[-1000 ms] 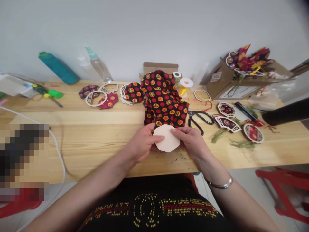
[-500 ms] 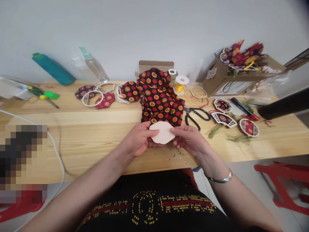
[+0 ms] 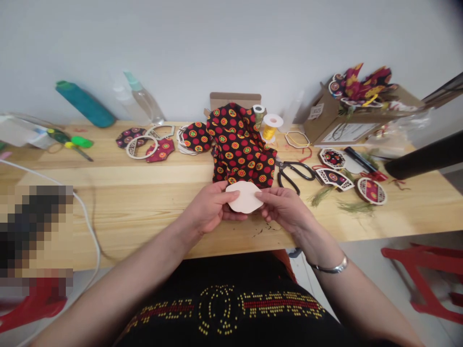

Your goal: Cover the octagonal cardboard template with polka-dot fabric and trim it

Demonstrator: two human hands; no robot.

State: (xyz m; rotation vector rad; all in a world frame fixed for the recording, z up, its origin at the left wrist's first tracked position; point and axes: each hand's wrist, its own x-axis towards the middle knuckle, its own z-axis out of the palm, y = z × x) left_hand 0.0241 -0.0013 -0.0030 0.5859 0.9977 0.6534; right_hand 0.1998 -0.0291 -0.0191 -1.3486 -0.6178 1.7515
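Observation:
A pale flat piece with a scalloped edge (image 3: 245, 198) is held level between both hands, just above the front of the table. My left hand (image 3: 213, 207) grips its left side, thumb on top and fingers underneath. On the opposite side my right hand (image 3: 282, 206) pinches the edge the same way. What lies on the underside is hidden. Directly behind it spreads a crumpled black cloth (image 3: 240, 149) with red dots and flower circles. Scissors (image 3: 294, 174) with black handles lie right of the cloth, their blades partly under it.
Fabric-covered pieces (image 3: 197, 137) and pale frames (image 3: 142, 147) lie at left. Thread spools (image 3: 271, 127) stand behind the cloth. A cardboard box (image 3: 329, 115), a marker (image 3: 361, 161) and finished ornaments (image 3: 372, 191) are at right. A white cable (image 3: 87, 221) crosses the left side.
The view has shifted slightly, so the items at left appear a little further right. Both hands keep their hold on the pale piece, which has barely moved.

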